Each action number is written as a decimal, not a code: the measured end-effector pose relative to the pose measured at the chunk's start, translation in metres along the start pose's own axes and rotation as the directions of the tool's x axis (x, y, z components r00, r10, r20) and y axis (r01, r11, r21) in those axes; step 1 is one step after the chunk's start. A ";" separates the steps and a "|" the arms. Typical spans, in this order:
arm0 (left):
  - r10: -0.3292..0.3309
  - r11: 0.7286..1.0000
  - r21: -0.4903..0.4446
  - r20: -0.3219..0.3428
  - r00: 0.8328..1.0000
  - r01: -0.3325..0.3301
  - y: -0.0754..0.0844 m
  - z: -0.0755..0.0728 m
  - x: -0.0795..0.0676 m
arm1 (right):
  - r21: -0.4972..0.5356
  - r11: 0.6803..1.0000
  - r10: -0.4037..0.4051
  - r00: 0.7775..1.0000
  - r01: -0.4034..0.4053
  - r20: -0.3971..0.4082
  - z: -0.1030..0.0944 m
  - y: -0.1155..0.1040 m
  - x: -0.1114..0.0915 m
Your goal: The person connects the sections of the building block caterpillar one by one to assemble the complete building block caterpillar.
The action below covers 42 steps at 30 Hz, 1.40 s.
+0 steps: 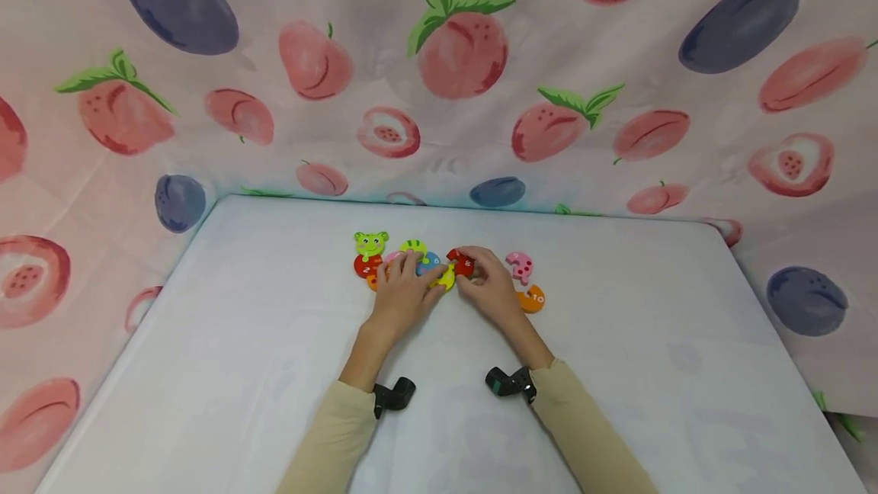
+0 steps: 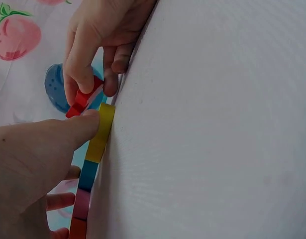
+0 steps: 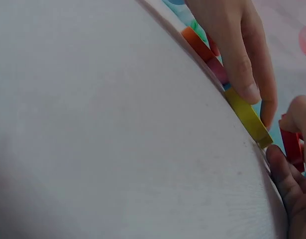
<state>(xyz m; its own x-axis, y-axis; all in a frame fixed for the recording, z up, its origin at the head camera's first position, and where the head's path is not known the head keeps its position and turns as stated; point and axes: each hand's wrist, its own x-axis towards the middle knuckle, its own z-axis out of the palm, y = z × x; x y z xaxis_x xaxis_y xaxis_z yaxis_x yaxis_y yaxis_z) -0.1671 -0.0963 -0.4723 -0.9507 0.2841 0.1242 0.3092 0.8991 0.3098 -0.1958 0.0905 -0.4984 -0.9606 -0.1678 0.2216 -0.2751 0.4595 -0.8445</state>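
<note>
My right hand (image 1: pixel 490 288) pinches a red puzzle piece (image 1: pixel 461 262) between thumb and fingers; in the left wrist view this red piece (image 2: pixel 85 99) is tilted, just past the end of a joined row. Across that row lies my left hand (image 1: pixel 403 299), fingers spread, with its thumb touching the yellow puzzle piece (image 1: pixel 447 278). The row also has a green animal-face piece (image 1: pixel 371 243), a red piece with a 2 (image 1: pixel 366 267), a green striped piece (image 1: pixel 413 247) and a blue piece (image 1: pixel 429 261). The left hand partly covers pink and orange pieces.
Right of the right hand lie a pink spotted piece (image 1: pixel 520 267) and an orange piece marked 10 (image 1: pixel 532 299), partly behind the wrist. Everything is on a white table (image 1: pixel 274 372), with a fruit-print cloth (image 1: pixel 439 143) hanging behind it. Both wrists carry black cameras.
</note>
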 end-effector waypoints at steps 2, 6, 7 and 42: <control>-0.003 1.000 -0.001 -0.007 1.000 0.003 0.000 0.000 0.000 | -0.011 1.000 -0.020 1.000 0.021 0.021 0.000 0.002 0.001; -0.012 1.000 -0.001 -0.006 1.000 0.012 -0.001 0.001 0.001 | -0.021 0.999 -0.028 0.999 0.029 0.045 0.000 0.004 0.002; -0.014 1.000 -0.002 -0.004 1.000 0.014 -0.001 0.001 0.001 | -0.032 0.999 -0.029 0.998 0.031 0.054 0.000 0.005 0.002; -0.028 0.997 -0.075 -0.005 1.000 0.028 0.002 -0.003 0.001 | -0.307 0.948 -0.012 0.969 0.091 0.248 0.000 -0.004 -0.001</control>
<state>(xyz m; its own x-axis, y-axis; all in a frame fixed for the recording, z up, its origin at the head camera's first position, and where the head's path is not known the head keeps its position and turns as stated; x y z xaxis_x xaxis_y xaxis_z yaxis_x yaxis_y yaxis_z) -0.1670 -0.0955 -0.4692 -0.9590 0.2568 0.1202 0.2834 0.8793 0.3828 -0.1939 0.0885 -0.4952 -0.9171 -0.3848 0.1039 -0.3599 0.6876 -0.6306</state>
